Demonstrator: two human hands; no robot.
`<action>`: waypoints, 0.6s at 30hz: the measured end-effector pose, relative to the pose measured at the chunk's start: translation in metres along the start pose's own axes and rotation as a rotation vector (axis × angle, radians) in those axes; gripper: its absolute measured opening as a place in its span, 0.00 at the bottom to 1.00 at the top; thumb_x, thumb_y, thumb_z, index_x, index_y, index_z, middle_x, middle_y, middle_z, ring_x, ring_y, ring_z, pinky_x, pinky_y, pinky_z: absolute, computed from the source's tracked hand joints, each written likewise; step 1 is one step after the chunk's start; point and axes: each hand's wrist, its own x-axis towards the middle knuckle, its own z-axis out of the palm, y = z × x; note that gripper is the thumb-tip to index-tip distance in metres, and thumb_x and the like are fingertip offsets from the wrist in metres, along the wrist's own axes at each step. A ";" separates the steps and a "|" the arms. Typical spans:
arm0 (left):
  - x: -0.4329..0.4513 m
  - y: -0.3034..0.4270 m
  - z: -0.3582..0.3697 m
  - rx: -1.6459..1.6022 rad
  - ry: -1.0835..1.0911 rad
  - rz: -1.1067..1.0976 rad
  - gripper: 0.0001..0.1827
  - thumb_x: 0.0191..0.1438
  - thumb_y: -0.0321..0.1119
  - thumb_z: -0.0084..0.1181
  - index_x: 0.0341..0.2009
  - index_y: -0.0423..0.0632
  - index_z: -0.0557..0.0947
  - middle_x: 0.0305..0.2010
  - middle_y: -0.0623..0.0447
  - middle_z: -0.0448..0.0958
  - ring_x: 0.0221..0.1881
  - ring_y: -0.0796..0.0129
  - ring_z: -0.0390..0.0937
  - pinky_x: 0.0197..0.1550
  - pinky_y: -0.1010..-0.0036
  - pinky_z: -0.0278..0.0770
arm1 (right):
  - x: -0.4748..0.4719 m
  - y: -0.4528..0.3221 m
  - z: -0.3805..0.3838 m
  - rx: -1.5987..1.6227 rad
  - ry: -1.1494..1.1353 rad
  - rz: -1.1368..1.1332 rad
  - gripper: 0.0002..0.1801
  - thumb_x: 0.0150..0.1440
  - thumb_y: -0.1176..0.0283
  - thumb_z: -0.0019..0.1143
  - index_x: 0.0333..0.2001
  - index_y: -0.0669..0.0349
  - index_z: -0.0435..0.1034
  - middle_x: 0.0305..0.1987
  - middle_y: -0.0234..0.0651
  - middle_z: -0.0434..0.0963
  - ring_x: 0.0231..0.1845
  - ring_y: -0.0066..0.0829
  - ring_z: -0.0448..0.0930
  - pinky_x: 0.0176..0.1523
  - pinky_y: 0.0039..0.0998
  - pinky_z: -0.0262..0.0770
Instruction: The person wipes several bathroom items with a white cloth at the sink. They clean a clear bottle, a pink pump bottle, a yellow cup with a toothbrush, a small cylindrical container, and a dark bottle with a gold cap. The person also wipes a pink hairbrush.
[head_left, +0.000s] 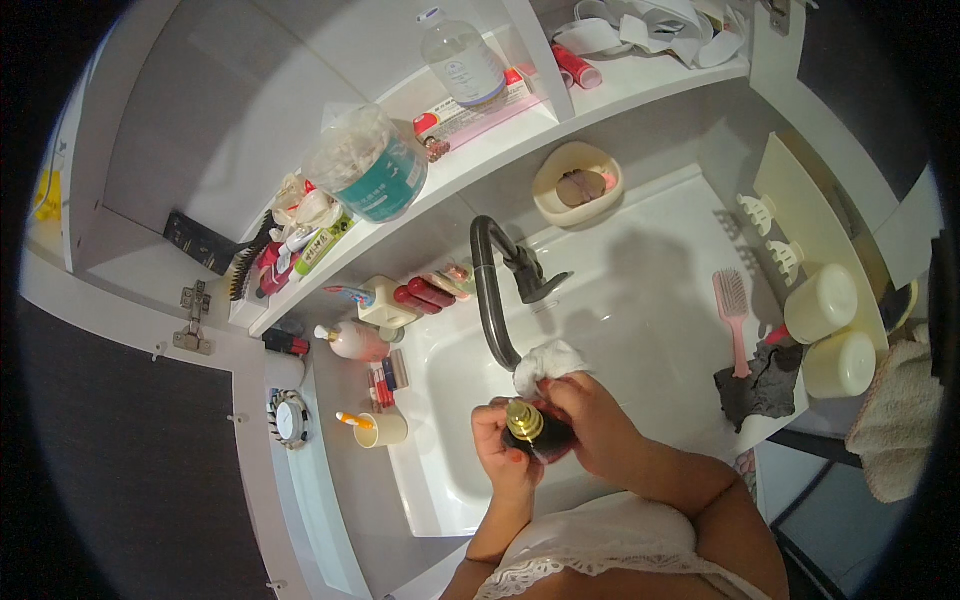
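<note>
Low over the near side of a white washbasin (622, 352), my left hand (504, 450) grips a dark bottle (553, 439) with a gold-coloured pump top. My right hand (592, 420) is on the bottle's other side and also pinches a crumpled white cloth or tissue (551, 364). The cloth lies against the far side of the bottle, close to the spout of a dark metal faucet (491, 300). Part of the bottle is hidden by my fingers, and its label cannot be seen.
A pink hairbrush (731, 300) and a dark grey cloth (761, 382) lie at the right. Along the left stand a pink pump bottle (358, 342) and a cream cup (384, 431). An open cabinet shelf (450, 191) overhangs the back, bearing a cotton swab tub (375, 172).
</note>
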 end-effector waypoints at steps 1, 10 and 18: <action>-0.002 0.003 0.002 -0.018 -0.023 -0.018 0.37 0.38 0.62 0.60 0.40 0.47 0.63 0.35 0.51 0.69 0.37 0.66 0.73 0.38 0.70 0.75 | 0.003 0.001 -0.004 0.104 -0.018 0.030 0.08 0.56 0.68 0.42 0.34 0.60 0.65 0.31 0.28 0.68 0.31 0.18 0.70 0.37 0.21 0.68; 0.013 0.021 0.008 -0.494 -0.021 -0.245 0.36 0.53 0.49 0.50 0.58 0.38 0.56 0.47 0.47 0.67 0.46 0.64 0.70 0.47 0.64 0.74 | 0.003 0.005 -0.024 -0.051 -0.017 -0.429 0.20 0.58 0.66 0.40 0.51 0.67 0.61 0.51 0.37 0.68 0.53 0.26 0.67 0.58 0.27 0.57; 0.013 0.032 0.022 -0.333 0.085 -0.297 0.24 0.59 0.40 0.44 0.55 0.40 0.62 0.50 0.48 0.69 0.47 0.67 0.71 0.51 0.72 0.70 | 0.017 0.015 -0.015 -1.041 -0.322 -0.969 0.18 0.50 0.72 0.46 0.47 0.61 0.67 0.58 0.50 0.61 0.60 0.51 0.60 0.61 0.42 0.53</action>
